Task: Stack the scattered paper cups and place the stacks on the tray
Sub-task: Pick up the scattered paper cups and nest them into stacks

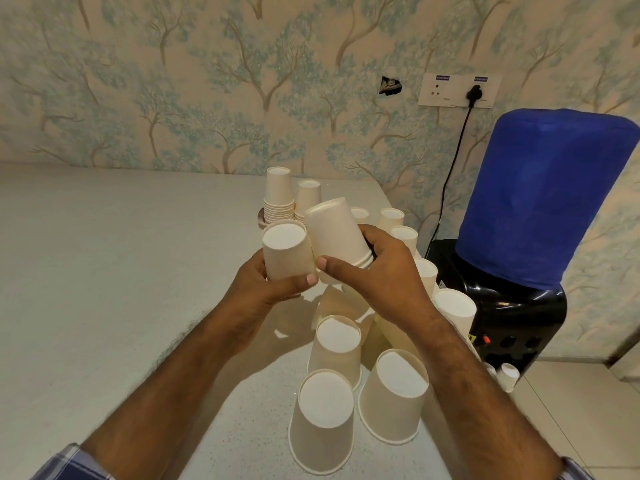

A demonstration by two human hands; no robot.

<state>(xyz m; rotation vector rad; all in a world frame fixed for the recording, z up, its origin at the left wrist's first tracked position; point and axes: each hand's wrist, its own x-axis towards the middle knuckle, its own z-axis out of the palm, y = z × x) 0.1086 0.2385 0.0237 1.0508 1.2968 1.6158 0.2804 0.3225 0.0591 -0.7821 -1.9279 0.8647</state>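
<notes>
Head view, centre of frame. Left hand [263, 289] grips a single inverted paper cup [285, 251], fingers curled round its lower wall, thumb across the near side; cup base faces up toward the camera. Right hand [377, 275] grips a short stack of cups [337, 237], also inverted and tilted toward upper left; several nested rims show beside the fingers. Single cup and short stack touch or nearly touch along their sides; the two hands are close together, thumbs almost meeting.

Loose cups [334, 348] stand upside down on the table [121, 271], directly below the hands and along the right edge up toward frame centre-right. Three large ones lie nearest the camera, lower centre.

Behind the hands, upper centre: tray [262, 216], mostly hidden, only a rim sliver visible. Tall stack [278, 195] stands on it; a second stack [308, 197] just right of it.

Right of frame: water dispenser [512, 306] with blue-covered bottle [543, 199].
</notes>
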